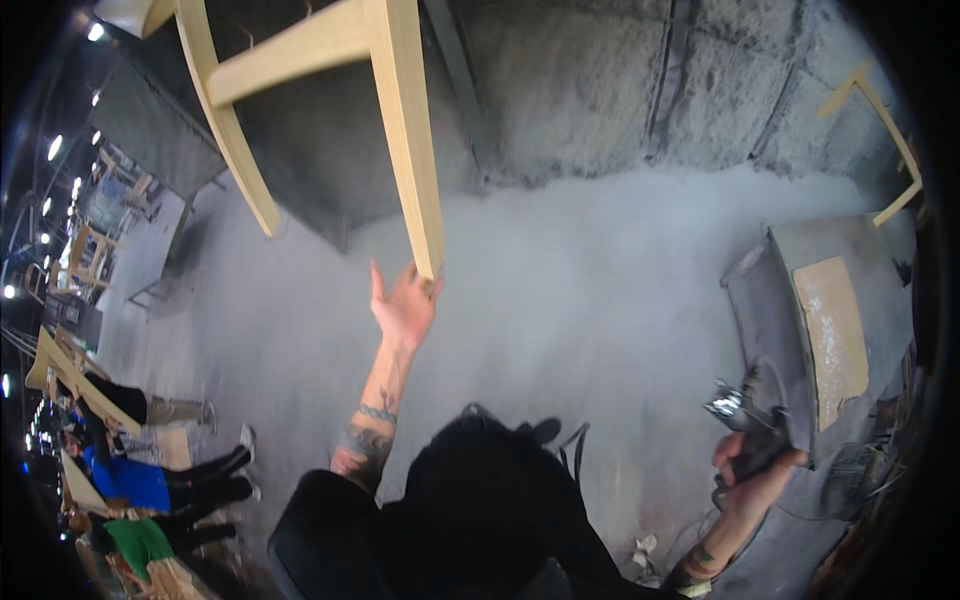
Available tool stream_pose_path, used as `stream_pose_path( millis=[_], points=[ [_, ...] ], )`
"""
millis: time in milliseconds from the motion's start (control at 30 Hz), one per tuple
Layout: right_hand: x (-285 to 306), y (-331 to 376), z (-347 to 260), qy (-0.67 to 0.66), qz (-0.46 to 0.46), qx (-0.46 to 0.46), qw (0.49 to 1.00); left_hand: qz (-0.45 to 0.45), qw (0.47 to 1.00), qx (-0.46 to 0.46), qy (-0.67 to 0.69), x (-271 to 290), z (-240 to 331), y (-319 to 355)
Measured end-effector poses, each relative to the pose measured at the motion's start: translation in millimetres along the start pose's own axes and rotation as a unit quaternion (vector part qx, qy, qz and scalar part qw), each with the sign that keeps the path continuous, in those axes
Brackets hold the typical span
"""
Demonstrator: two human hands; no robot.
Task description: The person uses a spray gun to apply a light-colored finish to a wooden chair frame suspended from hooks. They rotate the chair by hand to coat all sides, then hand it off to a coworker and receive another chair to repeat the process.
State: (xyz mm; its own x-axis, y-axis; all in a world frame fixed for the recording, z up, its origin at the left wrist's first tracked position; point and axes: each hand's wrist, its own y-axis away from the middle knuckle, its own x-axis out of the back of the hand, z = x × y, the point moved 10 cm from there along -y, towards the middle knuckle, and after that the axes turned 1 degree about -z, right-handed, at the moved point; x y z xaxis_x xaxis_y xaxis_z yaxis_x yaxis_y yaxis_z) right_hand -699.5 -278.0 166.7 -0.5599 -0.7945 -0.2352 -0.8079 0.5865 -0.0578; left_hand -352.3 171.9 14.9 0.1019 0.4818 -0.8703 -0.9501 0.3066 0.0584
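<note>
An unpainted, light wooden chair frame (300,50) is raised at the upper left, its legs pointing down toward me. With my left hand (405,308) I grip the lower tip of its nearer leg, fingers on both sides of the wood and one finger sticking out to the left. The other leg (232,150) hangs free, farther left. Off to the right, my right hand (752,480) is wrapped round the handle of a dark spray gun (762,435) with a shiny silver front part. The gun is apart from the chair, and its trigger is hard to make out.
On the right stands a grey box-like stand (780,300) with a cardboard piece (832,335) on it; a wooden frame (885,120) is behind. Dusty panels (580,90) line the far side. Several people, one in a blue shirt (135,483), are at left near wooden parts.
</note>
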Motion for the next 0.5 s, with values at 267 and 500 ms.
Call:
stream_pose_path(
  millis=[267,500],
  points=[
    [5,20,-128,-0.157,0.264,0.250,0.918,-0.006,0.999,0.010,0.035,1,-4,-22],
    [-17,38,-101,-0.080,0.080,0.225,0.968,-0.041,0.998,0.028,0.036,0,-10,-29]
  ],
)
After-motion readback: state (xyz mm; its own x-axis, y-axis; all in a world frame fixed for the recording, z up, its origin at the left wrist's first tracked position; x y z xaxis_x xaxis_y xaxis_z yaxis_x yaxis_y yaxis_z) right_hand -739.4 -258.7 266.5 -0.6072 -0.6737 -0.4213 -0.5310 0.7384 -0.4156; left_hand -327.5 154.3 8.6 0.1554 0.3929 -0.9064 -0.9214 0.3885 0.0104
